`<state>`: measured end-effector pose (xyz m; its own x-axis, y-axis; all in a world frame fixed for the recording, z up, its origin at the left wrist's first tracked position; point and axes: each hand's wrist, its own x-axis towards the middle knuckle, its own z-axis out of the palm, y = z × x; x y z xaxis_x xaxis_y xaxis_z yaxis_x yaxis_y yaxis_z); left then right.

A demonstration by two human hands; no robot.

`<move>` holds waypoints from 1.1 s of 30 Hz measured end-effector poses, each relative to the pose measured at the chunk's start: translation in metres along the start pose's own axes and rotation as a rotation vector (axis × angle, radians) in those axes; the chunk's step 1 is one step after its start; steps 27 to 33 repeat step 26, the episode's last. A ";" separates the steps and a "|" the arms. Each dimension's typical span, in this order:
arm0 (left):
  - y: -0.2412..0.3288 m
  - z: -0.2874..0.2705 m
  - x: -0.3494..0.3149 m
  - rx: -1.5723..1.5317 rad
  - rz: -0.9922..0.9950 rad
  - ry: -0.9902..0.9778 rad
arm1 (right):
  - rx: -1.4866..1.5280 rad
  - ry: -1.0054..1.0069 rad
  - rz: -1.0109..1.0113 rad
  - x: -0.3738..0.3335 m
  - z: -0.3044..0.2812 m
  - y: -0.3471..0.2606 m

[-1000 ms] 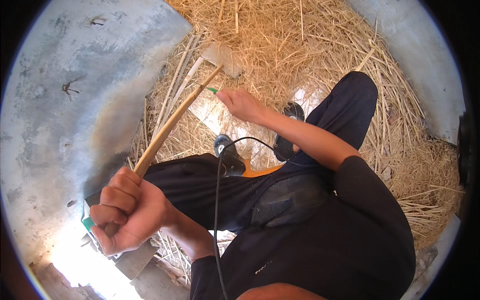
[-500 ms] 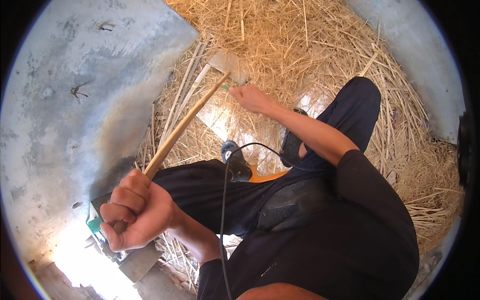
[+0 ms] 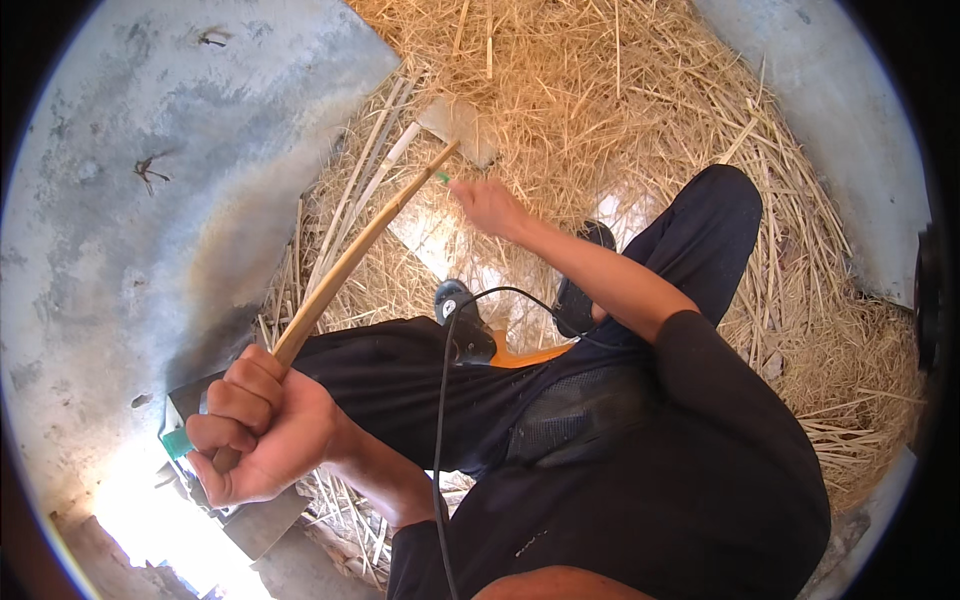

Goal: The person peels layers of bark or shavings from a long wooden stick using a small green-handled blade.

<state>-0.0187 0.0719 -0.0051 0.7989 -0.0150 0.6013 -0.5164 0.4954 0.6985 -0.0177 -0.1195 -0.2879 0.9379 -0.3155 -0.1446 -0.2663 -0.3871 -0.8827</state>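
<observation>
My left hand (image 3: 255, 425) is closed around the lower end of a long tan bamboo strip (image 3: 345, 265), held aslant at the lower left. The strip narrows toward its far end, up and to the right. Close to that end, my right hand (image 3: 490, 207) is closed, with a small green piece (image 3: 443, 177) poking out at its fingertips. What kind of thing the green piece belongs to is hidden by the fingers. A small gap shows between the green piece and the strip.
Pale shavings and thin strips (image 3: 560, 110) cover the floor around my feet. A grey wall-like surface (image 3: 130, 230) stands on the left, another (image 3: 840, 130) at the upper right. A black cable (image 3: 442, 400) hangs before my lap. An orange object (image 3: 525, 356) shows between my legs.
My left hand has shifted slightly left and down, carrying the bamboo strip. My right hand has moved a little down, and the green piece sits slightly farther left.
</observation>
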 end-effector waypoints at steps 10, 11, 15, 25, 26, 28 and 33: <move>-0.001 0.004 -0.002 0.059 0.030 0.181 | -0.031 -0.064 0.034 0.008 0.001 0.003; -0.002 0.005 0.001 0.105 0.040 0.219 | -0.028 -0.062 0.042 0.016 -0.001 0.002; -0.003 0.002 0.012 0.190 0.045 0.313 | -0.072 -0.099 0.087 0.023 -0.012 -0.010; -0.003 0.003 0.007 0.076 0.013 0.133 | -0.256 -0.131 0.179 0.013 -0.027 0.024; -0.003 0.003 0.005 0.075 0.008 0.133 | -0.295 -0.196 0.245 0.022 -0.026 0.034; -0.003 0.003 0.005 0.075 0.008 0.133 | -0.295 -0.196 0.245 0.022 -0.026 0.034; -0.003 0.003 0.005 0.075 0.008 0.133 | -0.295 -0.196 0.245 0.022 -0.026 0.034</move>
